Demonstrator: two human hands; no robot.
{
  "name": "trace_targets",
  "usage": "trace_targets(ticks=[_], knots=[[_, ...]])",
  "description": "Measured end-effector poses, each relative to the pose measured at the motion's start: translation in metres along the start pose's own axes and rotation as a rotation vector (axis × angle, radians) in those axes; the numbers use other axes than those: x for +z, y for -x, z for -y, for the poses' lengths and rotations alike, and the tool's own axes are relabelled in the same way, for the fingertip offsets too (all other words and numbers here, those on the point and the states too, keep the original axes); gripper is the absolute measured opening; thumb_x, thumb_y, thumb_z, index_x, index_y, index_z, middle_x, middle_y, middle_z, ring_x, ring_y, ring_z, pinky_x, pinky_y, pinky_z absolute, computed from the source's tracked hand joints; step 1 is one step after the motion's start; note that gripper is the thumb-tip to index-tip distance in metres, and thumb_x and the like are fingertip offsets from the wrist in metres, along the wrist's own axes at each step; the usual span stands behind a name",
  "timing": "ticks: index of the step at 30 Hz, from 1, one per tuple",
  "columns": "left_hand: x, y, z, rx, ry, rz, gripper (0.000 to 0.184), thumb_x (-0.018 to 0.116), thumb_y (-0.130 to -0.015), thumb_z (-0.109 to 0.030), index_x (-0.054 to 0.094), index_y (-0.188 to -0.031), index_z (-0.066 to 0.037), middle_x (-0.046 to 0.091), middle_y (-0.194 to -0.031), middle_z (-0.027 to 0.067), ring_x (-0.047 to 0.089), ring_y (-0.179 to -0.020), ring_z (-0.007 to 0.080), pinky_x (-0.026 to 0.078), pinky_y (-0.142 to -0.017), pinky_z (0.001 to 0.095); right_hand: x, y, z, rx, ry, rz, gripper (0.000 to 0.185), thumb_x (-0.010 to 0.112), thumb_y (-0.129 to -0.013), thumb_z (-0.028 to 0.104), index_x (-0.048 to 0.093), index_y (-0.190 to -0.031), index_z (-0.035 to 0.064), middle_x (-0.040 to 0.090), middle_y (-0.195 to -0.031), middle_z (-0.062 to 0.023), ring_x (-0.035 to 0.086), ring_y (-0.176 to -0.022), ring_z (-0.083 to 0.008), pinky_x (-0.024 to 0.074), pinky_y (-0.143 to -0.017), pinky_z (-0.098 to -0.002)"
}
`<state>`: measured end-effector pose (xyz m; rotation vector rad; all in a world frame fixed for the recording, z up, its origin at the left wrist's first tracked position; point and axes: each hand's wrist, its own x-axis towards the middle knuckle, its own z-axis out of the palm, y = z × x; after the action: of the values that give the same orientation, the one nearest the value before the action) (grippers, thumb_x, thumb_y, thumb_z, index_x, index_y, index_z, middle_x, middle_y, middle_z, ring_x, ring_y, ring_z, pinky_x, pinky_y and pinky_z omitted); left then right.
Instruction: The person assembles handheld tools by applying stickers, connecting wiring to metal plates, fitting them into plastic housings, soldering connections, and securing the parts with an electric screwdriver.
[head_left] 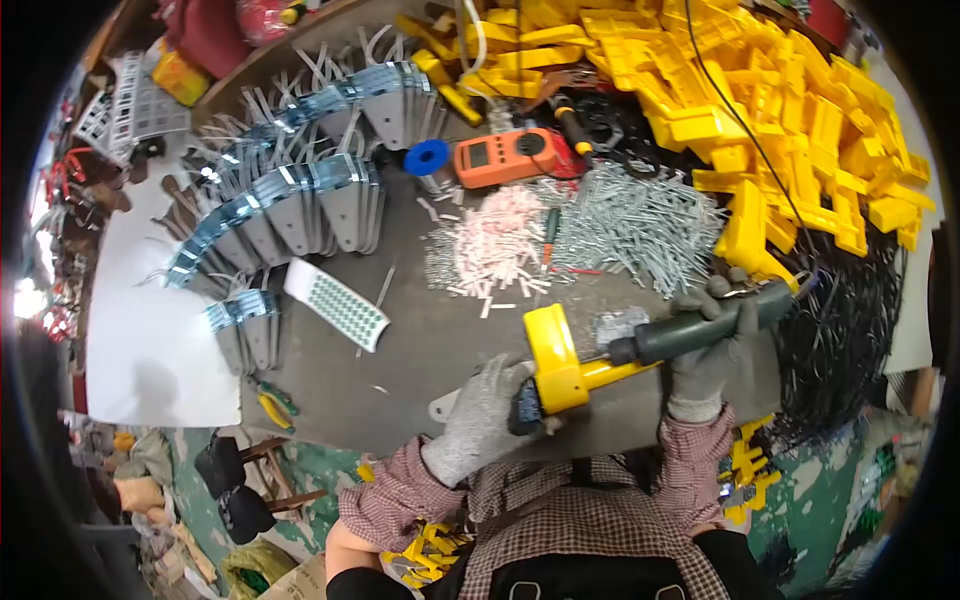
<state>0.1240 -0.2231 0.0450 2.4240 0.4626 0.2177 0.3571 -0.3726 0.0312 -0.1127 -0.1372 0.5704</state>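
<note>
My left hand [482, 420], in a grey glove, is closed round the lower end of a yellow plastic housing [555, 360] near the table's front edge. A dark part and a grey metal tab show beside its fingers. My right hand [705, 350], also gloved, grips a dark green power screwdriver [690, 330] that points left. The screwdriver's tip meets the yellow housing, though the exact contact is hidden. Behind them lie a heap of silver screws [640, 225] and a heap of pale pink pieces [498, 235]. A small clear bag [620, 327] rests behind the screwdriver.
Yellow housings [750, 100] are piled at the back right, above black cable ties [840, 340]. An orange multimeter [505, 157] stands behind the screws. Grey metal plates [345, 215] fill the left, near a label sheet [337, 305] and pliers [275, 405].
</note>
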Motion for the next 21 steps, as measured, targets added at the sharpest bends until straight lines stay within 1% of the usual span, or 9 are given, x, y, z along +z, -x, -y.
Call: trace_targets(ticks=[1,3,5,7,11,15,17,19,21], knots=[[-0.005,0.001,0.007,-0.017,-0.022,-0.011,0.079,0.09,-0.066,-0.038,0.053,-0.125,0.001,0.055,-0.124,0.0233,0.056,-0.113,0.0433,0.047,-0.097,0.0471,0.003,0.0,-0.002,-0.009,-0.017,-0.04,0.039,0.065,-0.095,0.02,0.051,-0.131,0.0127,0.059,-0.102,-0.0068,0.053,-0.08,-0.0141,0.0474,-0.09,-0.0363],[-0.013,-0.006,0.025,-0.053,0.413,-0.193,0.067,0.082,-0.076,-0.036,0.051,-0.126,-0.003,0.052,-0.12,0.0216,0.056,-0.114,0.0365,0.047,-0.098,0.0447,0.002,-0.002,-0.005,-0.017,0.03,0.003,0.044,0.066,-0.096,0.021,0.049,-0.135,0.012,0.059,-0.106,-0.0072,0.053,-0.081,-0.014,0.0475,-0.091,-0.0364],[-0.052,-0.034,0.035,-0.066,-0.188,-0.37,0.034,0.071,-0.085,-0.016,0.057,-0.113,-0.004,0.053,-0.114,0.0196,0.055,-0.102,0.0368,0.049,-0.087,0.0467,0.005,0.0,-0.006,-0.017,0.095,-0.01,0.044,0.065,-0.096,0.021,0.049,-0.136,0.0113,0.059,-0.106,-0.0068,0.053,-0.082,-0.0138,0.0477,-0.091,-0.0364],[-0.062,-0.052,0.064,-0.037,-0.495,-0.217,0.019,0.068,-0.085,-0.013,0.064,-0.099,-0.001,0.059,-0.105,0.0176,0.058,-0.101,0.0354,0.051,-0.086,0.0448,-0.002,0.001,-0.005,0.0,0.07,-0.011,0.043,0.065,-0.097,0.021,0.048,-0.136,0.0116,0.059,-0.106,-0.0067,0.053,-0.082,-0.0134,0.0472,-0.091,-0.0365],[-0.064,-0.068,0.075,-0.108,-0.644,-0.011,0.014,0.068,-0.083,-0.012,0.066,-0.088,0.0,0.064,-0.1,0.0166,0.062,-0.095,0.035,0.052,-0.083,0.0435,-0.012,-0.005,-0.003,0.009,0.073,0.044,0.045,0.06,-0.1,0.026,0.047,-0.14,0.0112,0.057,-0.111,-0.0075,0.056,-0.085,-0.0146,0.0505,-0.095,-0.0435],[-0.066,-0.067,0.063,-0.206,-0.483,-0.017,0.019,0.07,-0.082,-0.016,0.064,-0.091,0.0,0.064,-0.096,0.0185,0.065,-0.084,0.037,0.054,-0.075,0.0454,-0.012,-0.001,0.0,0.046,0.088,0.036,0.046,0.06,-0.099,0.026,0.047,-0.14,0.0115,0.056,-0.112,-0.0073,0.055,-0.084,-0.0151,0.0489,-0.096,-0.0435],[-0.05,-0.039,0.047,-0.136,-0.372,-0.211,0.02,0.071,-0.081,-0.013,0.059,-0.093,-0.002,0.063,-0.093,0.0162,0.065,-0.082,0.0333,0.055,-0.072,0.0421,-0.009,-0.005,-0.002,0.022,0.103,0.036,0.044,0.061,-0.099,0.026,0.048,-0.139,0.0116,0.055,-0.111,-0.0072,0.055,-0.084,-0.0153,0.0486,-0.096,-0.0428],[-0.035,-0.004,0.015,-0.154,0.124,-0.268,0.022,0.073,-0.08,-0.008,0.055,-0.094,-0.004,0.062,-0.093,0.0135,0.064,-0.079,0.0288,0.054,-0.071,0.0372,-0.009,0.002,-0.002,-0.01,0.118,0.001,0.043,0.061,-0.099,0.025,0.048,-0.137,0.0117,0.055,-0.11,-0.0071,0.054,-0.084,-0.0155,0.0484,-0.095,-0.0421],[0.002,0.015,0.011,-0.099,0.287,-0.365,0.03,0.077,-0.072,-0.003,0.055,-0.092,-0.008,0.061,-0.105,0.0121,0.06,-0.091,0.0345,0.05,-0.082,0.0437,-0.001,-0.001,-0.006,0.046,0.055,0.026,0.037,0.062,-0.098,0.024,0.049,-0.13,0.0106,0.054,-0.108,-0.0072,0.054,-0.084,-0.0153,0.0476,-0.094,-0.0405]])
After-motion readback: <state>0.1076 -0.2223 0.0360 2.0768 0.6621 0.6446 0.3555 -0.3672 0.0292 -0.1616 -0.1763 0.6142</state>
